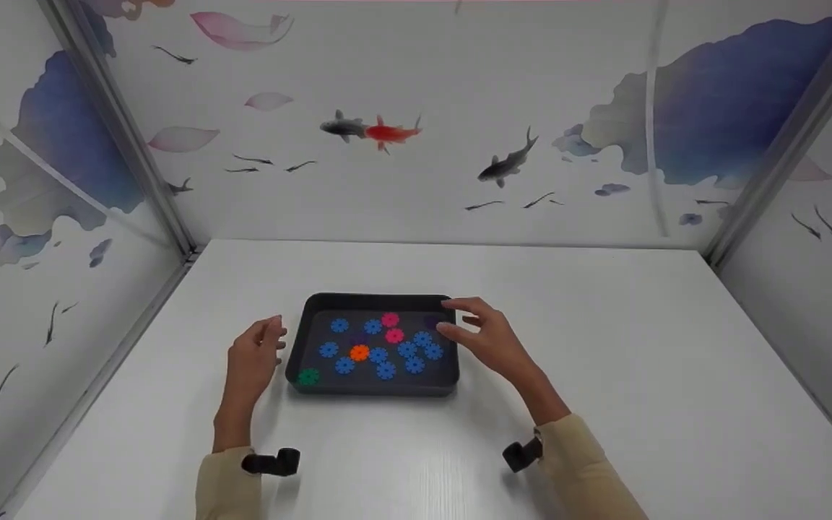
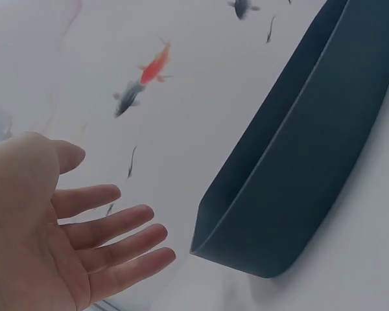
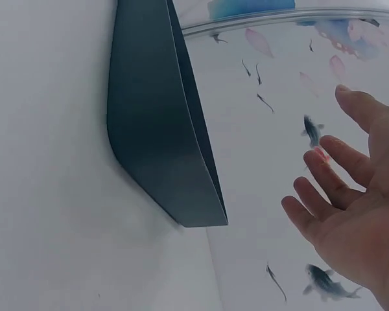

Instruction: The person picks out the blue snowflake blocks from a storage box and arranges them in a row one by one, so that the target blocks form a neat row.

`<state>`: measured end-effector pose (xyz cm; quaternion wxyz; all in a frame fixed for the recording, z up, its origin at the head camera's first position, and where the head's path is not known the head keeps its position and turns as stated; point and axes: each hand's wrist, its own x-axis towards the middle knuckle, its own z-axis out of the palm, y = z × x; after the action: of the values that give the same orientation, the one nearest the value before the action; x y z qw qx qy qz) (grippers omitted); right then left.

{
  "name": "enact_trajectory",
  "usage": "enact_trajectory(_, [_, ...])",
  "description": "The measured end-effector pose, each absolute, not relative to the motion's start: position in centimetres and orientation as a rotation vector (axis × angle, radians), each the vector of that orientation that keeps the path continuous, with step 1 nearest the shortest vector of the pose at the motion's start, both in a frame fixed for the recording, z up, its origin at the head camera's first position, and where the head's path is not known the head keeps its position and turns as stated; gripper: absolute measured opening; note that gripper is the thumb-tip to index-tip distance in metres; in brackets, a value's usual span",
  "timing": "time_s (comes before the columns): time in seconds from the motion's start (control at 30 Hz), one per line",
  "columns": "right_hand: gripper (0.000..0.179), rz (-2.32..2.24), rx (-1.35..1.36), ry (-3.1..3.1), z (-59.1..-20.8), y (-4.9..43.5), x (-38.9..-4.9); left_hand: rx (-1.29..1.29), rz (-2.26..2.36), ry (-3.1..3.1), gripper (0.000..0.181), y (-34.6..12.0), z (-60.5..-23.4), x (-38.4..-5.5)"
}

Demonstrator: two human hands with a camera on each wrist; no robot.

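Left hand point(image 1: 256, 355): mine, fingers loose, empty, just beside the tray's left wall.
Right hand point(image 1: 484, 336): mine, fingers spread, empty, over its right rim.
Tray point(image 1: 375, 391): on the counter point(image 1: 604, 361), between my hands, holding gears point(image 1: 378, 354).

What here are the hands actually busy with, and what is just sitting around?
In hand:
- black tray, flanked by the open left hand and open right hand, neither plainly touching it
- gear discs in the tray: blue gears, pink gears, orange gear, green gear

Just about:
- white table
- fish-painted walls
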<state>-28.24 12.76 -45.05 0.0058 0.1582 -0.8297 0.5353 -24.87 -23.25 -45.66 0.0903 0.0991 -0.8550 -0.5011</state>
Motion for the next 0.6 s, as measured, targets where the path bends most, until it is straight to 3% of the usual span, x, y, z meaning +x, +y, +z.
enact_trajectory(0.6, [0.046,1.596,0.573,-2.737,-47.8,9.5,-28.3,0.328,-1.760,-2.585,0.047,-24.9,-48.2,-25.0])
